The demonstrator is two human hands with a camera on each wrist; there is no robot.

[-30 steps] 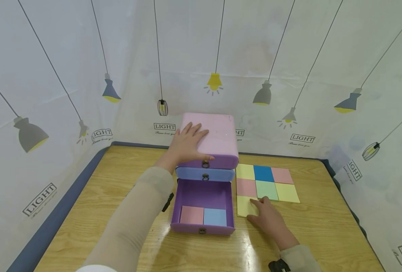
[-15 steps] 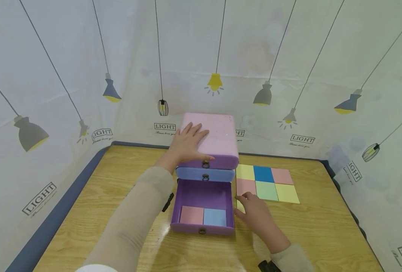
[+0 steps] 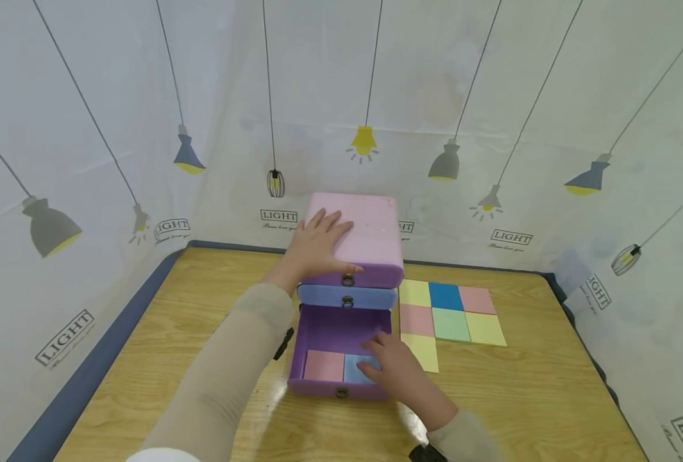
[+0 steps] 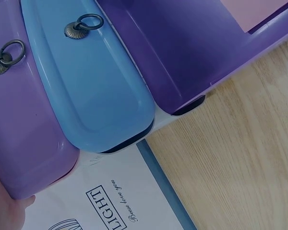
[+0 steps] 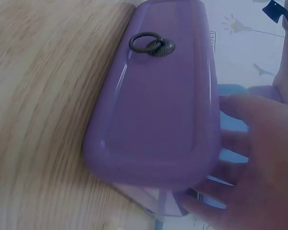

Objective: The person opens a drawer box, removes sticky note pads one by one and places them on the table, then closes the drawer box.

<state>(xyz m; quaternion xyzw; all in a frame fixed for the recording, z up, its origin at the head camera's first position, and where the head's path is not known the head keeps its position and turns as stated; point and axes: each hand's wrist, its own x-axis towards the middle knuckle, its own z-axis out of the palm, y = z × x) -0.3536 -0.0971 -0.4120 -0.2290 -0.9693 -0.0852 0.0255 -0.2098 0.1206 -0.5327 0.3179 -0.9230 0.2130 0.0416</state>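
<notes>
In the head view my left hand rests spread on the pink top of a small drawer cabinet. The cabinet's lowest drawer, purple inside, is pulled out. In it a pink square paper note and a light blue square note lie side by side at the front. Over the drawer's right side reaches my right hand, thumb and fingers apart, close over the blue note and partly covering it; no note shows between them. The right wrist view has this hand's fingers behind the purple drawer front.
On the table right of the cabinet, a grid of notes holds a front yellow note, a green note, a dark blue note and several others. Above the open drawer sits a blue drawer with a ring pull.
My right hand has moved left from the front yellow note, over the drawer's side, to the light blue note. That yellow note stays on the table. The left hand has not moved.
</notes>
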